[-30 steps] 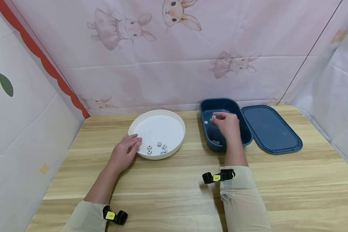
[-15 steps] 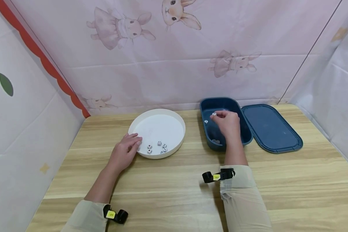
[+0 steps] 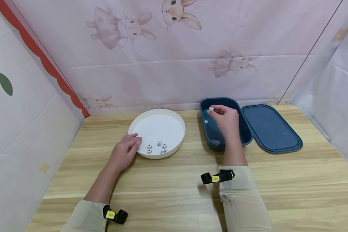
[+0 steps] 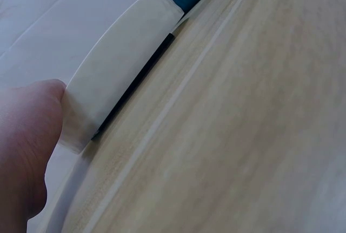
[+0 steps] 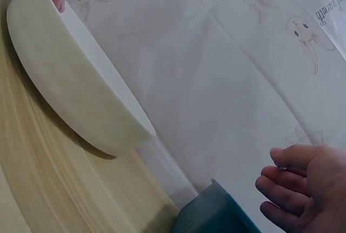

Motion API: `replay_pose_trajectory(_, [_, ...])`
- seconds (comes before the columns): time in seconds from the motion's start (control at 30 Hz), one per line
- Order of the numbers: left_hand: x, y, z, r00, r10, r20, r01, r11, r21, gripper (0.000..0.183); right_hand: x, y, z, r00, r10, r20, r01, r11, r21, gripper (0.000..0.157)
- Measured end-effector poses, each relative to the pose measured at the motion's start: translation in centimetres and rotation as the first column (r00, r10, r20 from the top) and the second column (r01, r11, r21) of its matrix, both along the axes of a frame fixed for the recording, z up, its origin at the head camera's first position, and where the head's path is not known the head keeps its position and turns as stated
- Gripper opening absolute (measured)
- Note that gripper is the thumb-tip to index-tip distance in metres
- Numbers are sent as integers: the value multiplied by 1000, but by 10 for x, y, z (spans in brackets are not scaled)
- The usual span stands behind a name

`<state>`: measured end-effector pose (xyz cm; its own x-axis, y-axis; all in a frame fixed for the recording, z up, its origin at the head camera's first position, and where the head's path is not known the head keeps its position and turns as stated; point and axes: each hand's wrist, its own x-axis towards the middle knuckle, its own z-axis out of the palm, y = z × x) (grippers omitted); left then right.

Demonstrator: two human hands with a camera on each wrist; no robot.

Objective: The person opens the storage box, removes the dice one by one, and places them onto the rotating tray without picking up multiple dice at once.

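My left hand rests on the left rim of a round white tray, its fingers reaching over the edge. Inside this tray, several white dice lie towards the front. Over a deep dark-blue plastic box, my right hand pinches a white die between thumb and fingertips. Below it, one die sits by the box's left side, and a pair of dice lies near the front wall. In the right wrist view the fingers mostly hide the held die.
A dark-blue lid lies flat to the right of the box, against its side. Everything stands on a wooden table. Behind it hangs a pink cloth with rabbit prints, close to the box and tray.
My right hand has moved a little away from me, towards the box's far end, still pinching the die. The left hand and the tray have stayed in place.
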<state>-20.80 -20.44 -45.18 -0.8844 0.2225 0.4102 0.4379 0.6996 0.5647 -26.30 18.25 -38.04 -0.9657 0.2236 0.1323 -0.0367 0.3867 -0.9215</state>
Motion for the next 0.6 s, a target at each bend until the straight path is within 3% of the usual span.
replay_pose_trajectory(0.4, [0, 0, -2, 1000, 5, -1, -5, 1000, -10, 24, 6, -25, 12, 996, 40, -86, -43, 998, -40, 31])
replay_pose_trajectory(0.6, [-1, -1, -2, 1000, 2, 1, -2, 1000, -6, 24, 8, -35, 14, 994, 87, -62, -88, 996, -13, 31])
